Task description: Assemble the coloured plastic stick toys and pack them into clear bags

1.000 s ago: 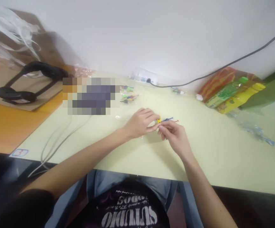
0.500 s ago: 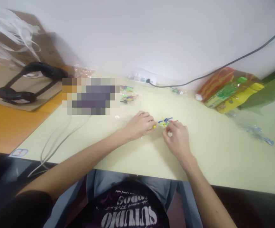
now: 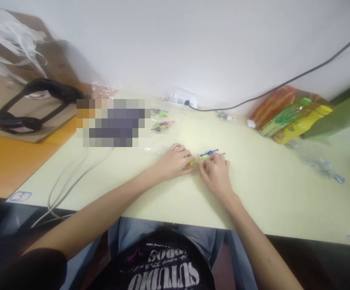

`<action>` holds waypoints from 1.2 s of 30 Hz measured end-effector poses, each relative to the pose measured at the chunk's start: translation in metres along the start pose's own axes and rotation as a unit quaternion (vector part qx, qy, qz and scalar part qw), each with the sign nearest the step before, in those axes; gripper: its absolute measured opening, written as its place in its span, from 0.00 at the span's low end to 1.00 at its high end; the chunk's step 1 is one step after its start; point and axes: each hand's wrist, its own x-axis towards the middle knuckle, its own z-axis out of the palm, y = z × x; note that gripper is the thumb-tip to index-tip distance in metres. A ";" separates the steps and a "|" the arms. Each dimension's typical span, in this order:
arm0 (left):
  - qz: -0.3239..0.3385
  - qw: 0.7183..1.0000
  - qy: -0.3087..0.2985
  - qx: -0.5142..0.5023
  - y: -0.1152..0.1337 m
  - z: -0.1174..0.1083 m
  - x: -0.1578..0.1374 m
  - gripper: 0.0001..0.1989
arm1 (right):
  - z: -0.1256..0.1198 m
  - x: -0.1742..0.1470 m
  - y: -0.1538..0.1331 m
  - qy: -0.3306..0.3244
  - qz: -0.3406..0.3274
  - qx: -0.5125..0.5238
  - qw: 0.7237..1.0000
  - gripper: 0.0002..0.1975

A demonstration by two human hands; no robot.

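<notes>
My left hand [image 3: 175, 163] rests low over the table with its fingers curled, closed on a small yellow piece [image 3: 191, 164] that shows at the fingertips. Just to its right, my right hand [image 3: 216, 171] is bent over a small bunch of coloured plastic pieces [image 3: 209, 153], blue, green and red. Its thumb and fingers pinch at the near side of this bunch, and they hide most of it. The two hands' fingertips are close together. What kind of pieces these are is too small to tell.
Behind my left hand lie more coloured pieces [image 3: 162, 124] in clear plastic; another small cluster [image 3: 223, 115] is near the wall. Bottles and packets [image 3: 296, 121] stand at right, beside clear bags [image 3: 317, 161]. A blurred dark object, white cables [image 3: 52, 193] and a black frame [image 3: 36, 106] are left.
My right hand has moved left, nearer to my left hand, and its fingers have come down over the bunch. My left hand has shifted slightly left with the yellow piece.
</notes>
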 end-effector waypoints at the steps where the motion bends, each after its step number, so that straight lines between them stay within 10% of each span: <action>1: 0.000 1.000 0.010 -0.002 0.000 0.000 -0.001 0.13 | -0.004 0.001 0.008 0.011 0.011 0.007 1.000 0.16; 10: 0.013 0.996 0.079 -0.036 -0.001 -0.002 -0.006 0.14 | -0.002 -0.011 0.089 -0.032 -0.051 0.070 0.996 0.17; 36: 0.010 0.991 0.100 -0.083 0.002 0.001 -0.010 0.13 | 0.006 -0.005 0.067 0.005 -0.058 0.011 0.998 0.10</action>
